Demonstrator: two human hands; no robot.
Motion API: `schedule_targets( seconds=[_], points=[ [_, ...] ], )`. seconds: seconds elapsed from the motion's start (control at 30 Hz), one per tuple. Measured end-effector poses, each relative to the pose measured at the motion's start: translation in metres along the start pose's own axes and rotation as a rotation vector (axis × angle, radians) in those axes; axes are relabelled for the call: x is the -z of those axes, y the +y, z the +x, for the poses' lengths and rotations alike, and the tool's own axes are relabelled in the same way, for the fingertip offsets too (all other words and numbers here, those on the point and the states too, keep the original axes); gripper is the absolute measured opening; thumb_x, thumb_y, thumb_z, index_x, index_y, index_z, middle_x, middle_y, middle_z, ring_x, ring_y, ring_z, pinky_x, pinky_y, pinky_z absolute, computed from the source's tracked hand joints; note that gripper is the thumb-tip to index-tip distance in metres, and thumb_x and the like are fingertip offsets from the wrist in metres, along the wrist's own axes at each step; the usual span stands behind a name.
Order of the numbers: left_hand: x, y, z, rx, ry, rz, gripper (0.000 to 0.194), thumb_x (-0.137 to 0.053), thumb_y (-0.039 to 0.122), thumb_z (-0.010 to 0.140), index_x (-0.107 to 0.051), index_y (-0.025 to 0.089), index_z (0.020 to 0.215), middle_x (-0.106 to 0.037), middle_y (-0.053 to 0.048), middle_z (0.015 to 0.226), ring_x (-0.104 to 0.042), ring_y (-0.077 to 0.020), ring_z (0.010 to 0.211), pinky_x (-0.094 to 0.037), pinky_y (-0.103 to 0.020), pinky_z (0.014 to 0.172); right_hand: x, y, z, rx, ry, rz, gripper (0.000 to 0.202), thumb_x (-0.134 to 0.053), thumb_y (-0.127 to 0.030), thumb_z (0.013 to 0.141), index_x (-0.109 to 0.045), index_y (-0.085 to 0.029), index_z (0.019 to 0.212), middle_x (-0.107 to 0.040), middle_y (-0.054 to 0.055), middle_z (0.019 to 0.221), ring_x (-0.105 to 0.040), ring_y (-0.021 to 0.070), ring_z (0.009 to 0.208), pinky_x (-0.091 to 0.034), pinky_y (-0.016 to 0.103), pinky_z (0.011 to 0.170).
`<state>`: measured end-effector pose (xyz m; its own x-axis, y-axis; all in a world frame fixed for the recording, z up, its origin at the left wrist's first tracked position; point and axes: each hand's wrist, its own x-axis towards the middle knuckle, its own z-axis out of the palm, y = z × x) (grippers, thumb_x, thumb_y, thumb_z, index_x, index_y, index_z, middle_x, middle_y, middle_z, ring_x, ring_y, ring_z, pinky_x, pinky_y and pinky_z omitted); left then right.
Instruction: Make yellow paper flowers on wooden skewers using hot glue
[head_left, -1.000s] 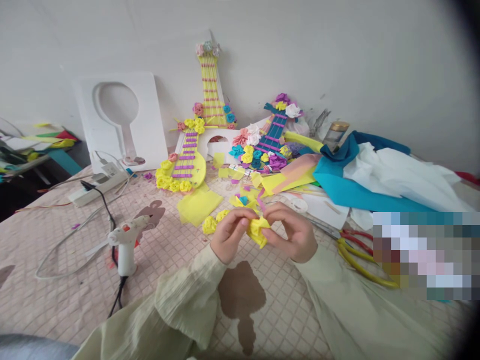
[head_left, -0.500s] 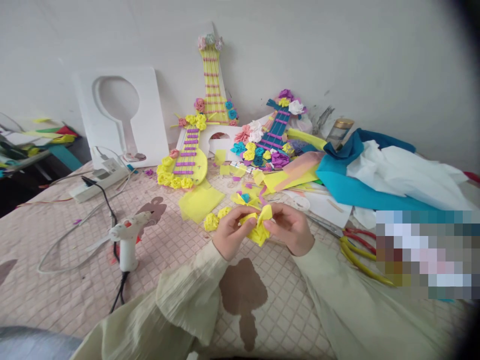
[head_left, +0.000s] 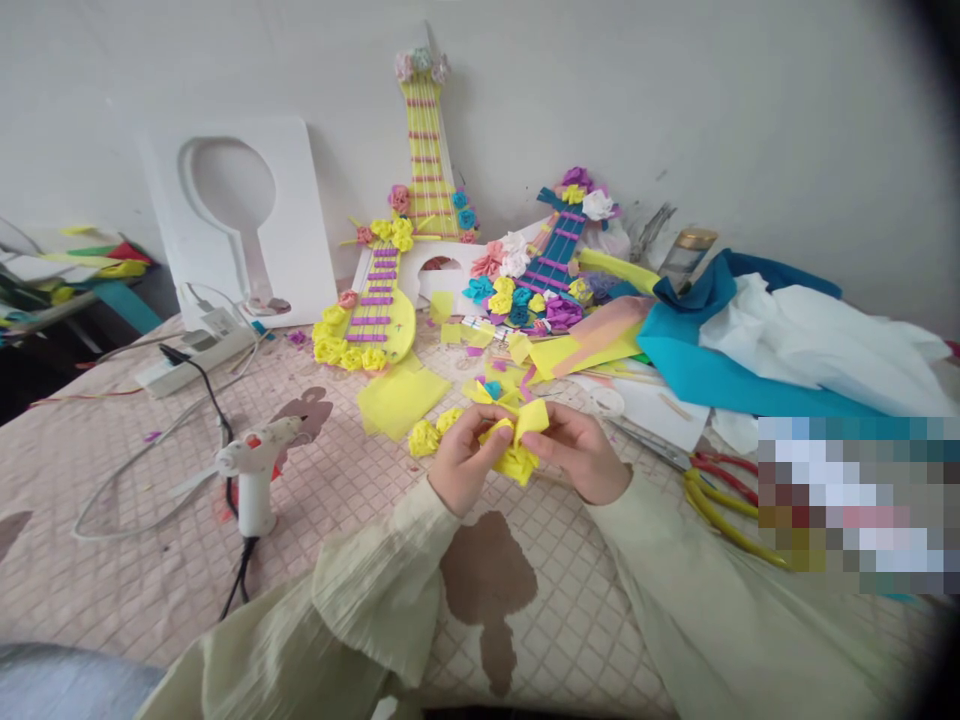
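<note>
A yellow crepe paper flower (head_left: 519, 462) is pinched between both hands above the table, its petals partly folded. My left hand (head_left: 466, 458) grips its left side, thumb and fingers pressed together. On the other side, my right hand (head_left: 589, 455) pinches a raised petal flap between thumb and fingers. Finished yellow paper roses (head_left: 425, 438) lie just left of my left hand. Behind the hands are yellow paper scraps and a small blue piece (head_left: 492, 388). Yellow paper sheets (head_left: 405, 395) lie flat farther left.
A white glue gun (head_left: 259, 480) stands at left, its cable running to a power strip (head_left: 199, 360). Flower-covered model instruments (head_left: 386, 310) lean at the back beside a white cutout board (head_left: 307, 220). Scissors (head_left: 720, 500) and blue paper (head_left: 690, 350) lie at right.
The raised yellow petal has turned slightly under my right fingers. Both hands keep hold of the flower. The view has shifted a little.
</note>
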<state>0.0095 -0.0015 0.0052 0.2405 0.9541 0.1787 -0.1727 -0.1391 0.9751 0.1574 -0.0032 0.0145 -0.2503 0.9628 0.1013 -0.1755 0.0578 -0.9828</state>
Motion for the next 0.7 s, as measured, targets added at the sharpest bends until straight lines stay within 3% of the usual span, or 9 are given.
schedule_targets(
  seconds=[0.27,0.4,0.57,0.7],
  points=[
    [-0.0014,-0.0017,-0.0006,0.016,-0.017,-0.06,0.023,-0.06,0.036,0.072,-0.054,0.016,0.082,-0.05,0.003,0.066,-0.043,-0.0054,0.053,-0.036,-0.018,0.052,0.0015,0.0039,0.0004,-0.022,-0.074,0.112,0.019,-0.068,-0.029,0.065,-0.056,-0.018,0.075,-0.052,-0.002,0.069,-0.048,0.0106,0.064,-0.041,0.024,0.06],
    [-0.0013,-0.0016,-0.0006,0.029,0.001,-0.073,0.022,-0.06,0.035,0.073,-0.054,0.016,0.081,-0.052,0.002,0.07,-0.047,-0.0062,0.059,-0.038,-0.018,0.055,-0.0007,0.0021,-0.0003,-0.027,-0.041,0.103,0.017,-0.069,-0.027,0.064,-0.058,-0.018,0.073,-0.054,-0.002,0.069,-0.049,0.0101,0.064,-0.042,0.024,0.062],
    [0.0001,-0.0005,0.0013,0.006,0.025,-0.104,0.021,-0.061,0.033,0.072,-0.055,0.015,0.081,-0.059,-0.003,0.088,-0.054,-0.0099,0.076,-0.042,-0.02,0.066,0.0013,0.0027,0.0013,-0.007,-0.002,0.086,0.018,-0.069,-0.026,0.064,-0.06,-0.018,0.077,-0.058,-0.001,0.074,-0.053,0.0112,0.069,-0.045,0.025,0.067],
    [0.0018,-0.0004,0.0019,0.013,0.029,-0.063,0.02,-0.061,0.03,0.072,-0.057,0.014,0.083,-0.06,-0.003,0.084,-0.055,-0.0097,0.073,-0.043,-0.021,0.066,0.0032,0.0013,0.0014,-0.008,-0.004,0.057,0.019,-0.069,-0.026,0.065,-0.058,-0.018,0.078,-0.059,-0.001,0.074,-0.054,0.0109,0.068,-0.045,0.024,0.064]
  ],
)
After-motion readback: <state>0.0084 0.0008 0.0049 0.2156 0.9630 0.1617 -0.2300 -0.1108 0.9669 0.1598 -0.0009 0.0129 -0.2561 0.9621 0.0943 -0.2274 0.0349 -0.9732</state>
